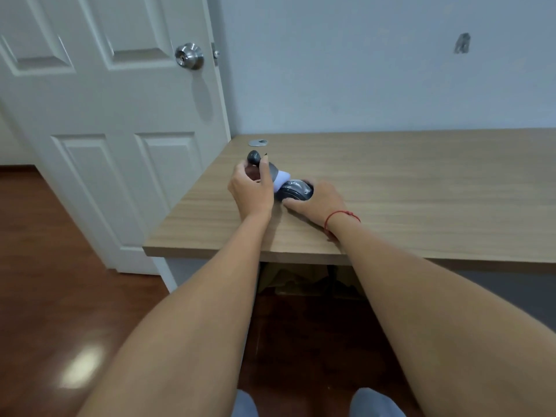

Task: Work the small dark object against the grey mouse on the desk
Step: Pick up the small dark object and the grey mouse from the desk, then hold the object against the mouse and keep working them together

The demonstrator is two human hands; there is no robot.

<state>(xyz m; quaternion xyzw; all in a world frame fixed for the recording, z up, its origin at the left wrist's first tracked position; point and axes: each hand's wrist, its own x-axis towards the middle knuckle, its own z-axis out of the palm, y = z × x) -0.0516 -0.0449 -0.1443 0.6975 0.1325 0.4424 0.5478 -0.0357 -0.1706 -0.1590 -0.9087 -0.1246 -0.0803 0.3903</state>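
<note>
A grey mouse (pixel 296 190) lies on the wooden desk (pixel 406 188) near its left end. My right hand (pixel 320 203) grips the mouse from the right and front, thumb along its near side. My left hand (pixel 251 188) holds a small dark object (pixel 255 157) with a rounded dark top, a grey collar and a white tip (pixel 282 177). The object is tilted, and its white tip touches the left end of the mouse. A red string is tied round my right wrist.
A small round silver disc (pixel 258 142) lies at the desk's far left corner. A white panelled door (pixel 105 115) with a metal knob (pixel 189 56) stands left of the desk. The desk's front edge (pixel 240 254) is near my forearms, above a dark wooden floor.
</note>
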